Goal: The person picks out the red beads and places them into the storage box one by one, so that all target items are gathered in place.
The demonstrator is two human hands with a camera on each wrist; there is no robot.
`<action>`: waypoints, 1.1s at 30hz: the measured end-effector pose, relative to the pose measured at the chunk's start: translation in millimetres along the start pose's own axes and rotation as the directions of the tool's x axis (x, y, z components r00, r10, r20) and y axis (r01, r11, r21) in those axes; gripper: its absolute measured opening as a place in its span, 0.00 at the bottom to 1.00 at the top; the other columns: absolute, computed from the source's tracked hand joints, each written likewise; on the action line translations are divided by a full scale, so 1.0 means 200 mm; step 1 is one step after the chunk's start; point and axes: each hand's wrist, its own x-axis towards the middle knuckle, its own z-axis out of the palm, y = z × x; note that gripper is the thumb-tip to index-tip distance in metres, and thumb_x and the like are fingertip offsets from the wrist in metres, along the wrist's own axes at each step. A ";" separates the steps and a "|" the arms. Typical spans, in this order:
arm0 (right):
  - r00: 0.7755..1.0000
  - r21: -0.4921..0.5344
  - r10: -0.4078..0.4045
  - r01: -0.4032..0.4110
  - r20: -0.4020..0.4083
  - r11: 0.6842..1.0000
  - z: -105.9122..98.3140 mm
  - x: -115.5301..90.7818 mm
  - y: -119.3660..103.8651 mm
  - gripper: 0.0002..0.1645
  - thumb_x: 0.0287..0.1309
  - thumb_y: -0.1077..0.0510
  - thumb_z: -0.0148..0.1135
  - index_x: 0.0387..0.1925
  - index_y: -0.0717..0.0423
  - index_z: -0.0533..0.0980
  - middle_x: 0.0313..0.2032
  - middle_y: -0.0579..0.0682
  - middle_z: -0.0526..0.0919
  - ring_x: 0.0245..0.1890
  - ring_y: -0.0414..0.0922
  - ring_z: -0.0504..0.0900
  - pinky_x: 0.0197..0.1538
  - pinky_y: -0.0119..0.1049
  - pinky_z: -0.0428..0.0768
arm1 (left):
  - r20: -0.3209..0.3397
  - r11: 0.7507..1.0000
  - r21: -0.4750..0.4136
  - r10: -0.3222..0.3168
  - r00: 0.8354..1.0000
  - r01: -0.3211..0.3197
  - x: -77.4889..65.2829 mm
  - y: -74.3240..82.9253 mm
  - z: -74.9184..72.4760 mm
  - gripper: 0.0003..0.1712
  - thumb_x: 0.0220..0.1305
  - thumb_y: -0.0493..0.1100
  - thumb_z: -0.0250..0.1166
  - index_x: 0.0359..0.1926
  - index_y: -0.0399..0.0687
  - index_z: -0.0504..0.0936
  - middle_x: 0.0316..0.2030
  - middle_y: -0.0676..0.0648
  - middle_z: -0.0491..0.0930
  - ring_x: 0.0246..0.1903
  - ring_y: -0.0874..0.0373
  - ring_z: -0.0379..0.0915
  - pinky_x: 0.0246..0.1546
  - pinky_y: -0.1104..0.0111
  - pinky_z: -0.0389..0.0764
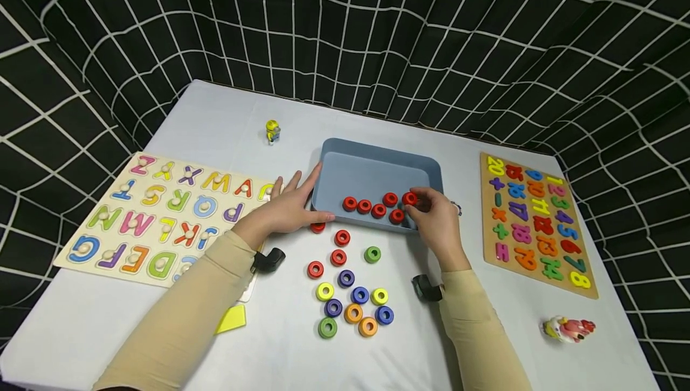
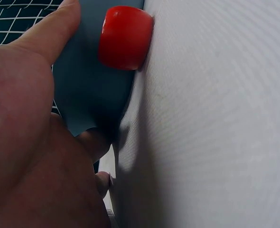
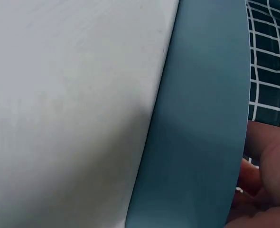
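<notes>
A blue-grey tray [image 1: 377, 169] lies mid-table with several red rings [image 1: 364, 206] along its near side. Inside its right front corner, my right hand [image 1: 438, 226] pinches a red ring [image 1: 409, 198] between thumb and fingers. In the right wrist view the tray's wall [image 3: 192, 118] hides most of that hand [image 3: 273, 175]. My left hand [image 1: 286, 208] rests at the tray's left front corner, fingers spread and straight against its side. By the left thumb, a red ring [image 2: 126, 38] stands on the table against the tray's outer wall.
Loose rings in red [image 1: 338, 257], yellow [image 1: 325, 291], blue [image 1: 360, 295], orange [image 1: 368, 326] and green [image 1: 372, 254] lie before the tray. A letter board [image 1: 178, 232] is left, a number board [image 1: 504, 247] right. Two small figures [image 1: 272, 132] and a yellow piece [image 1: 233, 319] lie around.
</notes>
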 end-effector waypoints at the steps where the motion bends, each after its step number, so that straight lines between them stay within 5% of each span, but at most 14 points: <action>1: 1.000 -0.009 0.001 -0.001 0.008 1.000 0.00 0.00 0.00 0.24 0.58 0.59 0.65 0.57 0.55 0.75 0.48 0.56 0.82 0.47 0.51 0.82 0.47 0.45 0.83 | -0.001 1.000 0.000 0.001 1.000 -0.001 0.00 0.00 0.00 0.62 0.53 0.74 0.61 0.72 0.77 0.23 0.77 0.47 0.45 0.77 0.50 0.24 0.72 0.50 0.17; 15: 0.999 0.024 -0.022 0.023 -0.044 0.999 0.01 -0.03 -0.01 0.19 0.62 0.57 0.61 0.54 0.54 0.78 0.48 0.55 0.83 0.47 0.50 0.81 0.47 0.44 0.81 | 0.002 1.000 -0.003 0.002 1.000 -0.002 -0.01 0.01 -0.01 0.63 0.52 0.75 0.61 0.73 0.76 0.24 0.76 0.47 0.46 0.77 0.50 0.25 0.72 0.51 0.17; 19: 0.990 0.063 -0.116 0.122 -0.082 0.991 0.02 -0.09 -0.06 0.17 0.61 0.58 0.62 0.52 0.53 0.79 0.46 0.52 0.83 0.45 0.48 0.82 0.47 0.44 0.80 | 0.000 1.000 -0.012 0.006 1.000 -0.006 -0.01 0.01 -0.01 0.63 0.52 0.74 0.61 0.73 0.75 0.25 0.76 0.47 0.47 0.77 0.49 0.25 0.72 0.50 0.17; 23: 0.958 0.091 -0.264 0.275 -0.112 0.957 0.03 -0.17 -0.14 0.14 0.60 0.62 0.62 0.48 0.54 0.81 0.44 0.49 0.83 0.42 0.45 0.83 0.45 0.44 0.81 | -0.002 1.000 -0.019 0.005 1.000 -0.005 -0.01 0.01 0.00 0.63 0.53 0.73 0.62 0.73 0.75 0.25 0.76 0.47 0.48 0.77 0.49 0.24 0.72 0.50 0.17; 25: 0.940 0.105 -0.336 0.341 -0.062 0.934 0.03 -0.21 -0.19 0.12 0.59 0.62 0.64 0.46 0.53 0.81 0.42 0.47 0.83 0.41 0.42 0.82 0.43 0.44 0.81 | -0.005 1.000 -0.018 0.007 1.000 -0.007 -0.01 0.01 0.00 0.63 0.53 0.73 0.62 0.73 0.75 0.25 0.76 0.46 0.48 0.77 0.49 0.24 0.72 0.50 0.17; 28: 0.909 0.119 -0.399 0.386 0.119 0.915 0.05 -0.27 -0.26 0.12 0.56 0.60 0.67 0.43 0.50 0.82 0.40 0.44 0.84 0.39 0.37 0.81 0.41 0.41 0.81 | -0.009 1.000 -0.012 0.001 1.000 -0.001 0.00 0.01 0.00 0.62 0.54 0.72 0.62 0.73 0.75 0.25 0.76 0.47 0.47 0.77 0.50 0.24 0.72 0.51 0.17; 33: 0.850 0.073 -0.346 0.347 0.398 0.935 0.12 -0.34 -0.32 0.13 0.54 0.59 0.69 0.43 0.47 0.82 0.40 0.42 0.84 0.36 0.34 0.79 0.43 0.32 0.82 | -0.007 1.000 -0.004 -0.001 1.000 0.000 0.00 0.01 -0.01 0.63 0.53 0.73 0.62 0.73 0.75 0.25 0.76 0.48 0.46 0.77 0.50 0.24 0.73 0.51 0.17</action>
